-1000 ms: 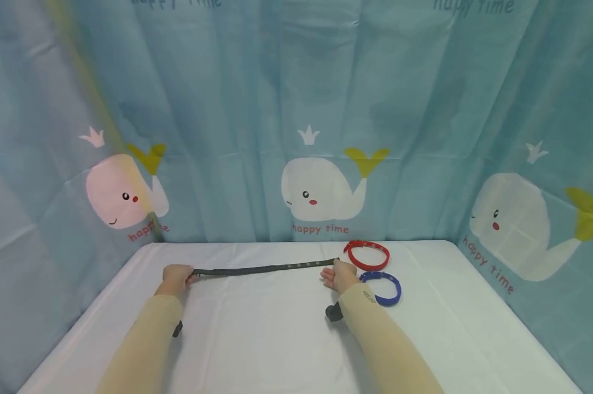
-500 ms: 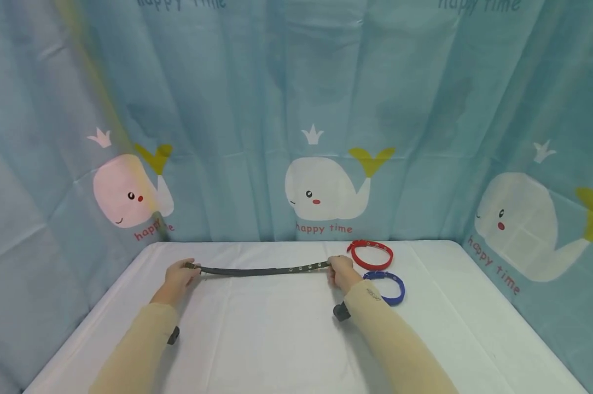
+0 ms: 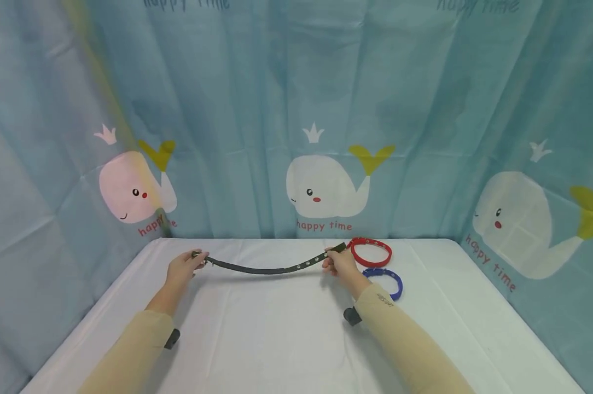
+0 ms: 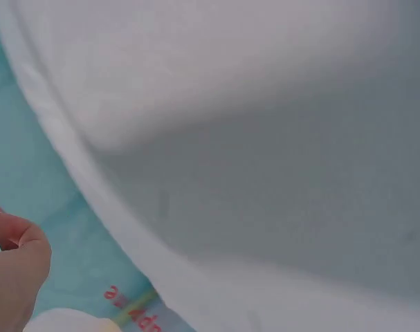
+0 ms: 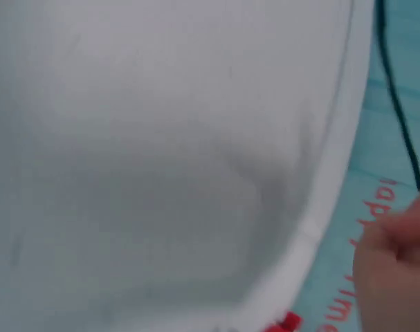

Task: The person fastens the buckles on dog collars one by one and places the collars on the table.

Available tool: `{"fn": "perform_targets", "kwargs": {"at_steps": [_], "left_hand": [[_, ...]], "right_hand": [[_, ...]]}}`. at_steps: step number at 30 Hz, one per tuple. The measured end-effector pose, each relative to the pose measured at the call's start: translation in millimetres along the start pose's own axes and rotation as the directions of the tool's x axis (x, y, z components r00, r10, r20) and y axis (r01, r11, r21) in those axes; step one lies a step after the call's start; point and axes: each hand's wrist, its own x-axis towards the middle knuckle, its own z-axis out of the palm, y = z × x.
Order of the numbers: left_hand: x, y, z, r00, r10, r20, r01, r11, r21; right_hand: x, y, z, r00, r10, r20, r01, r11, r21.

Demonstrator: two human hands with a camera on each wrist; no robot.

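Observation:
A black collar (image 3: 257, 270), unbuckled and stretched out lengthwise, sags in a shallow curve between the two hands. My left hand (image 3: 182, 267) pinches its buckle end. Near the other end, which has metal-rimmed holes, my right hand (image 3: 343, 264) pinches the strap, and the tip sticks out past the fingers. In the left wrist view only part of the left hand (image 4: 16, 277) shows at the left edge. The right wrist view catches the right hand (image 5: 396, 256) at its edge, with the dark strap (image 5: 398, 97) running up from it.
A red collar (image 3: 386, 257), closed in a loop, lies at the back right of the white table (image 3: 277, 334). In front of it is a looped blue collar (image 3: 399, 287), partly behind the right wrist. A blue curtain (image 3: 247, 109) with whale prints hangs behind the table.
The black collar went from nearly straight to sagging, and both hands have risen a little. The right hand's grip now leaves the strap's tip showing beyond the fingers.

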Motion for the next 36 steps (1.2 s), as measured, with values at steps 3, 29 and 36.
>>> {"fn": "perform_targets", "kwargs": {"at_steps": [3, 29, 36], "left_hand": [[-12.3, 7.1, 2.7, 0.999, -0.008, 0.038, 0.012, 0.993, -0.117], [-72.6, 55.7, 24.1, 0.978, 0.046, 0.205, 0.076, 0.832, -0.550], [-82.2, 61.1, 31.2, 0.982, 0.138, 0.125, -0.092, 0.943, -0.318]], "right_hand": [[-7, -8, -9, 0.998, -0.025, -0.057, 0.023, 0.999, -0.023], [-62, -55, -43, 0.983, -0.107, 0.152, 0.054, 0.947, 0.316], [-73, -58, -39, 0.982, -0.159, 0.103, 0.126, 0.954, 0.272]]}}
